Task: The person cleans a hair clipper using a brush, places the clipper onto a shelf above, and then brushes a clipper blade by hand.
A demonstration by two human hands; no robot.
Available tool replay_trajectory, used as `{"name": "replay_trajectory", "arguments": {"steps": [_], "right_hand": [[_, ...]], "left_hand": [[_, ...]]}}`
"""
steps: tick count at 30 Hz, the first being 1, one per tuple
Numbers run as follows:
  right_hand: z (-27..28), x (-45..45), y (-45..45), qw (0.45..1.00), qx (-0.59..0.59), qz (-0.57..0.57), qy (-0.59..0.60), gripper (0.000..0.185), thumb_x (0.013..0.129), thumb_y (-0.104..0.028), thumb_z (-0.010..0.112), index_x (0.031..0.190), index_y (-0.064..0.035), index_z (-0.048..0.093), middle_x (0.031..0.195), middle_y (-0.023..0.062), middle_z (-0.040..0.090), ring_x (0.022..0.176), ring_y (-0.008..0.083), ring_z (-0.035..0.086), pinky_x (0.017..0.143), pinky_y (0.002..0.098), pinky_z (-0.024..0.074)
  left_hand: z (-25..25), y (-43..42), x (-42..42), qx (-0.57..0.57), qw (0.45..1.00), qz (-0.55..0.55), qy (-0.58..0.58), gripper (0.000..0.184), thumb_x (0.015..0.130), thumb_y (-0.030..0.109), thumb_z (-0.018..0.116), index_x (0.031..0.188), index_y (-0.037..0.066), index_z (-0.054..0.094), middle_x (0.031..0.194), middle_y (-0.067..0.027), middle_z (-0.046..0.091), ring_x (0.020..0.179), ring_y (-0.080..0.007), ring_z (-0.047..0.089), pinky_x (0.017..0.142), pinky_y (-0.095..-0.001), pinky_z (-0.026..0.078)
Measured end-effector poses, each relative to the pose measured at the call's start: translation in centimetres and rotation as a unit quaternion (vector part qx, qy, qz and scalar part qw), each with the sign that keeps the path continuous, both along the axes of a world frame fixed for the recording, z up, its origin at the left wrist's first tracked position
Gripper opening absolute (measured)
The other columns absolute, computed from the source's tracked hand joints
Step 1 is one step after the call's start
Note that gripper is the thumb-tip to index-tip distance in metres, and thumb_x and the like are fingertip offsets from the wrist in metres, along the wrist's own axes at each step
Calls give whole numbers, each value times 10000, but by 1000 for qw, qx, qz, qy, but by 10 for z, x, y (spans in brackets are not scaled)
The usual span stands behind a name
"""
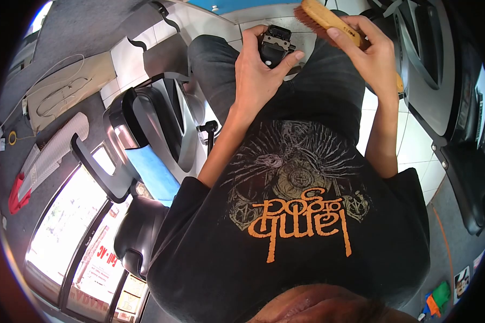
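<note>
My left hand (258, 72) is closed around a small black device (275, 47) with a metal bracket across it, its thumb along the right side. The device is held above my lap, between my knees. To the right, my right hand (369, 46) grips a wooden brush (331, 21) by its lower right end. The brush's reddish-brown bristles face left and down. Brush and device are apart. What the device is, I cannot tell.
A black and grey chair (161, 116) with a light blue cloth (153, 169) stands at my left. Another chair (425, 48) is at my right. Beige board (70, 83) with a cable lies far left; blue panel (234, 7) ahead.
</note>
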State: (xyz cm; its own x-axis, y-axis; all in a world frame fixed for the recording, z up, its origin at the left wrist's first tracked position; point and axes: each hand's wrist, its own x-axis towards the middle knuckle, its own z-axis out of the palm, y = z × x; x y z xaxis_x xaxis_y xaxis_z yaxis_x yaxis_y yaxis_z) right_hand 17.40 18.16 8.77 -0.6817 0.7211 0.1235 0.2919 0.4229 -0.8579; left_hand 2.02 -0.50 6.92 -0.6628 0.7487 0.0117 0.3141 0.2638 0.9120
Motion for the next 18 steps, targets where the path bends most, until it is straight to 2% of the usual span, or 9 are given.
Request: {"name": "replay_trajectory", "arguments": {"steps": [3, 5, 8, 15, 18], "right_hand": [[13, 5, 0, 998, -14, 59, 23, 408, 874, -353, 910, 1108, -41, 792, 921, 65, 775, 785, 183, 737, 671, 301, 552], [13, 4, 0, 994, 38, 99, 12, 405, 865, -349, 916, 1104, -45, 794, 955, 51, 775, 782, 176, 731, 662, 301, 552], [11, 2, -3, 991, 59, 116, 8, 409, 853, -348, 923, 1101, -49, 795, 994, 38, 773, 773, 172, 722, 657, 305, 555], [11, 10, 9, 984, 110, 136, -35, 416, 844, -363, 926, 1087, -50, 799, 989, 33, 774, 793, 188, 741, 681, 314, 573], [18, 10, 7, 990, 82, 108, -38, 413, 845, -359, 926, 1086, -48, 800, 985, 36, 775, 800, 200, 750, 696, 315, 576]], "left_hand": [[-2, -2, -1, -6, 999, -10, 37, 769, 816, 251, 974, 1337, -43, 491, 1113, -210, 730, 1019, -274, 736, 908, -400, 588], [-2, -3, -3, -15, 996, -30, 83, 770, 804, 262, 980, 1332, -36, 504, 1108, -207, 735, 1008, -288, 747, 898, -404, 590], [-5, -4, -8, -25, 986, -103, 125, 763, 790, 277, 985, 1324, -16, 527, 1108, -192, 747, 1000, -292, 758, 880, -402, 592], [-7, -8, -11, -27, 993, -73, 90, 750, 785, 252, 988, 1326, -5, 536, 1105, -180, 756, 1000, -274, 760, 892, -384, 596], [-5, -9, -13, -40, 994, -71, 74, 750, 787, 251, 988, 1320, -19, 535, 1109, -190, 752, 1010, -276, 755, 902, -383, 594]]}}
